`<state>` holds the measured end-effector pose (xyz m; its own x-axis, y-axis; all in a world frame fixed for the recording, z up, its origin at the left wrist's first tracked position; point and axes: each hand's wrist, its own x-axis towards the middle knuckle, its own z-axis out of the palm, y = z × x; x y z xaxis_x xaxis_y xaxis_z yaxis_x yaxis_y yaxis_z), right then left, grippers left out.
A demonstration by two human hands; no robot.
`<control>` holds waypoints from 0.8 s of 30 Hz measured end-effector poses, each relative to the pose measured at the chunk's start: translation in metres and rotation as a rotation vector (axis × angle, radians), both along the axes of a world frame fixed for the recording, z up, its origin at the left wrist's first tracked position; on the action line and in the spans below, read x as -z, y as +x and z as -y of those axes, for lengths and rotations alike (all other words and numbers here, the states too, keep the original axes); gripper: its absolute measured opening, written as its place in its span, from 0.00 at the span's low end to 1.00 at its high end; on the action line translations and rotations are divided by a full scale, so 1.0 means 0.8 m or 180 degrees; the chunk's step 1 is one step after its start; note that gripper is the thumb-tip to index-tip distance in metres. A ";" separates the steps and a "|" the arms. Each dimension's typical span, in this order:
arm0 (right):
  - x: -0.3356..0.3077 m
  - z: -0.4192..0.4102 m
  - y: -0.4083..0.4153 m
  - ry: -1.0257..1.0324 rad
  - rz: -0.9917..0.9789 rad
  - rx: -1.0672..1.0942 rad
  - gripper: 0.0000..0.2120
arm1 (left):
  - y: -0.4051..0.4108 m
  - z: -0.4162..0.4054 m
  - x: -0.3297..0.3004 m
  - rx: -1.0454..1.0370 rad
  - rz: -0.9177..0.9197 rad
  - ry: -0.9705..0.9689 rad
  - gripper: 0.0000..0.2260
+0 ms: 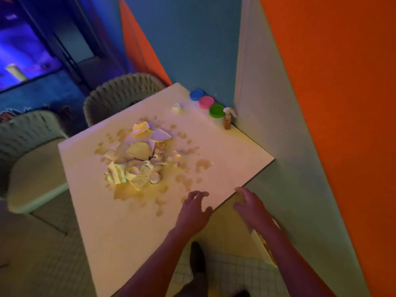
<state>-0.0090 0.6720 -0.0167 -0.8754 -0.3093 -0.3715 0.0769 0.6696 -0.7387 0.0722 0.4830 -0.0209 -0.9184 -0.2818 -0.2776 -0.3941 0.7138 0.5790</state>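
A heap of broken pale shards (139, 155) lies in the middle of a white square table (102, 221), with yellowish spilled liquid (126, 192) and splashes around it. My left hand (194, 211) hovers over the table's near right edge with fingers loosely curled, holding nothing. My right hand (250, 205) hangs just past the table's corner, fingers relaxed and spread, also holding nothing.
Three tubs with blue (197, 94), pink (206, 102) and green (217, 111) lids stand at the table's far corner beside a small spray bottle (228, 118) and a little white object (177, 107). Two woven chairs (120, 97) stand on the left. Walls close in on the right.
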 end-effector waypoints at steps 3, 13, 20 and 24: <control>-0.001 0.042 -0.018 0.0011 -0.0077 -0.0194 0.21 | -0.004 0.043 -0.004 -0.0173 -0.0049 -0.0111 0.22; -0.005 0.194 -0.092 0.0235 -0.0074 -0.0711 0.23 | -0.047 0.189 0.009 -0.0776 -0.0014 -0.0209 0.22; 0.008 0.265 -0.124 0.0446 -0.0137 -0.0872 0.20 | -0.071 0.244 0.025 -0.1000 0.0188 -0.0341 0.21; 0.019 0.294 -0.133 0.0674 -0.0229 -0.1014 0.16 | -0.086 0.261 0.033 -0.1057 0.0322 -0.0451 0.23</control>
